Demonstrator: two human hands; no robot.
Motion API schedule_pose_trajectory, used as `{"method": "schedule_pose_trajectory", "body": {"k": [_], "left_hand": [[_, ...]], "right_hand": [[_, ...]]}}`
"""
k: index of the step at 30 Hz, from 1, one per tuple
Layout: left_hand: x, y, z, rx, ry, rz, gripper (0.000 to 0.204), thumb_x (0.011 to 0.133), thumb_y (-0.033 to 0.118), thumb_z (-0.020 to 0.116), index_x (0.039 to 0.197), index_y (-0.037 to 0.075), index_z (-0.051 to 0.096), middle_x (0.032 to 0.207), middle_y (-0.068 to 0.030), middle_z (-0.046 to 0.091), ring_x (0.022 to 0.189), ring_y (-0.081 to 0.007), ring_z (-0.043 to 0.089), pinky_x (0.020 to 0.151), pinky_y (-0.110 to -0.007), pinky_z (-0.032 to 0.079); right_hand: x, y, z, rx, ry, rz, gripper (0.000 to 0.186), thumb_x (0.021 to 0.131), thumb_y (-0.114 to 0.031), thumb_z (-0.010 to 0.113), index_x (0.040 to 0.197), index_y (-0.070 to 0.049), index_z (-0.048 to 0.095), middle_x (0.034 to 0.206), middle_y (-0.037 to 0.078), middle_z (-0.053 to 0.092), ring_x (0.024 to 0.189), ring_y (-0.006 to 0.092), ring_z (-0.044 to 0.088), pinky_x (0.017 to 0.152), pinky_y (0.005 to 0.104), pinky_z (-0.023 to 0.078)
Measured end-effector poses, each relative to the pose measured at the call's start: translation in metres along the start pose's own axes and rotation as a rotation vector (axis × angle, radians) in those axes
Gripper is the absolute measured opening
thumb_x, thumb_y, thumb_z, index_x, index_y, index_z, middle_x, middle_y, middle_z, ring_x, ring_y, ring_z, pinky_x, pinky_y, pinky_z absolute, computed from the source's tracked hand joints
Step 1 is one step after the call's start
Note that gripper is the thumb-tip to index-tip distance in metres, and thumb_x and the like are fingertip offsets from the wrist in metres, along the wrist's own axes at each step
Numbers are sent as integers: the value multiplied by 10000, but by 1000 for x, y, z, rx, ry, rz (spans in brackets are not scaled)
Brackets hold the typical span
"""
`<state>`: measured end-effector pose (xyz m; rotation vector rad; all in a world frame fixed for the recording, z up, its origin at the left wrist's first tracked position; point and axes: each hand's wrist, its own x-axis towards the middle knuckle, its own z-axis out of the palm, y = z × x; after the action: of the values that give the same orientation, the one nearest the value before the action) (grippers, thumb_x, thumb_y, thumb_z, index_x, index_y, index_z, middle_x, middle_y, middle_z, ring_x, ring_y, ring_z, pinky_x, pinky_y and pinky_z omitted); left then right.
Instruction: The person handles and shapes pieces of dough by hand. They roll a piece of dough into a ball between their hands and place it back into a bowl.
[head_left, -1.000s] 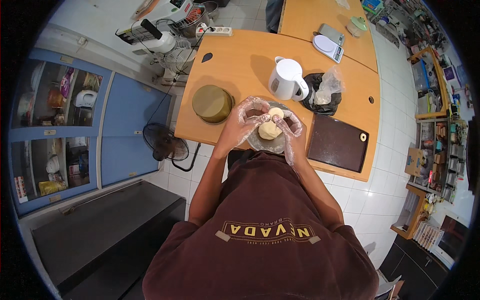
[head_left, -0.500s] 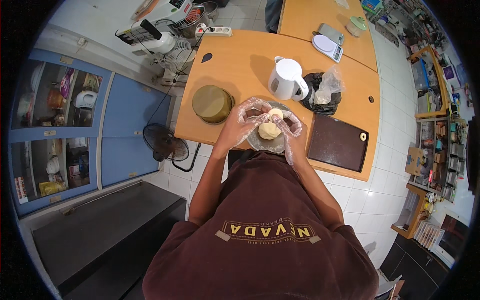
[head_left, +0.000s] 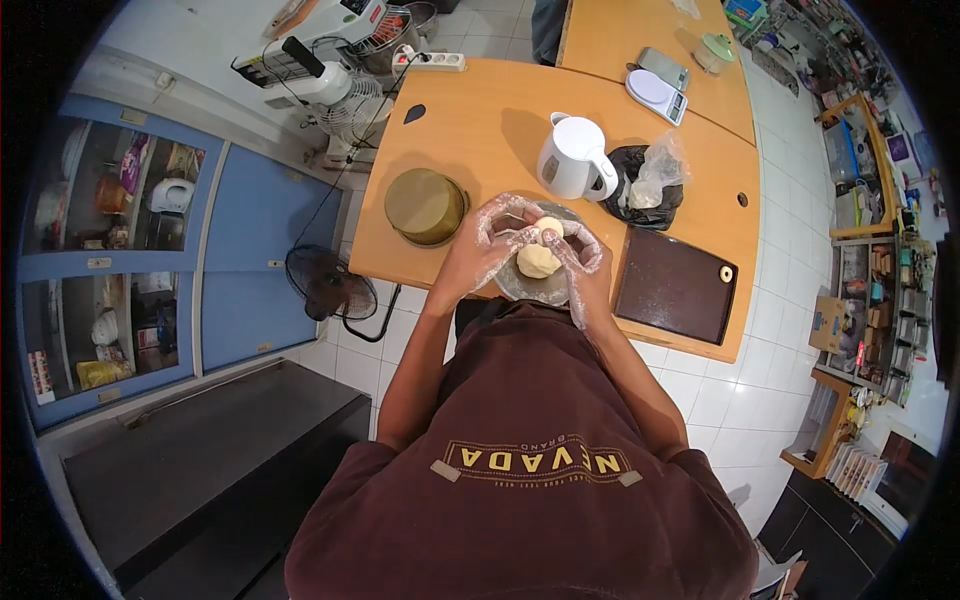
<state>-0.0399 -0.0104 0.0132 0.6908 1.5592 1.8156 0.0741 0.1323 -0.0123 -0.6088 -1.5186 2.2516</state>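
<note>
Between the fingertips of both floury hands is a small pale piece of dough [head_left: 549, 229], rounded in shape. My left hand [head_left: 499, 236] pinches it from the left, my right hand [head_left: 584, 258] from the right, thumbs close together on its near side. Below them a larger lump of dough [head_left: 538, 263] lies on a round grey plate [head_left: 515, 286] at the table's near edge. To the right, a dark brown rectangular tray [head_left: 675, 290] bears a small ring of dough [head_left: 726, 273] in its upper right corner and a dusting of flour.
A round olive-coloured container [head_left: 424, 207] stands left of my hands. Beyond them are a white electric kettle [head_left: 575, 158] and a black plastic bag [head_left: 622, 200] with a clear bag in it. Kitchen scales [head_left: 655, 92] sit farther back on the wooden table [head_left: 480, 120].
The small dough piece has turned slightly between my fingertips. Both hands stay in nearly the same place above the plate.
</note>
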Motion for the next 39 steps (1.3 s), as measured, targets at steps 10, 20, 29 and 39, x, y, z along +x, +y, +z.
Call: {"method": "schedule_pose_trajectory", "body": {"k": [10, 20, 29, 39], "left_hand": [[1, 2, 1, 6, 3, -24, 251, 968, 77, 719, 1189, -23, 655, 1190, -93, 670, 1150, -181, 641, 1046, -347, 508], [1, 5, 2, -10, 7, -31, 278, 955, 77, 732, 1199, -30, 654, 1204, -100, 670, 1160, -194, 647, 1058, -358, 509], [0, 1, 1, -16, 18, -11, 310, 938, 51, 735, 1227, -17, 644, 1222, -79, 667, 1167, -177, 637, 1059, -356, 507], [0, 3, 3, -1, 12, -2, 298, 940, 61, 736, 1216, -11, 648, 1219, -75, 673, 1161, -168, 637, 1047, -350, 507]], "right_hand": [[2, 9, -3, 0, -1, -25, 184, 959, -105, 767, 1088, 17, 720, 1044, 40, 711, 947, 103, 650, 850, 279, 529], [2, 6, -2, -33, -7, -21, 197, 963, -125, 769, 1096, 14, 731, 1032, 33, 715, 932, 97, 646, 845, 278, 528], [1, 3, 0, -50, -22, -22, 195, 975, -129, 756, 1097, 20, 725, 1020, 20, 705, 921, 87, 637, 811, 259, 521], [1, 3, 0, -76, -32, -37, 192, 985, -134, 746, 1093, 21, 718, 1006, 13, 696, 917, 77, 621, 807, 259, 517]]}}
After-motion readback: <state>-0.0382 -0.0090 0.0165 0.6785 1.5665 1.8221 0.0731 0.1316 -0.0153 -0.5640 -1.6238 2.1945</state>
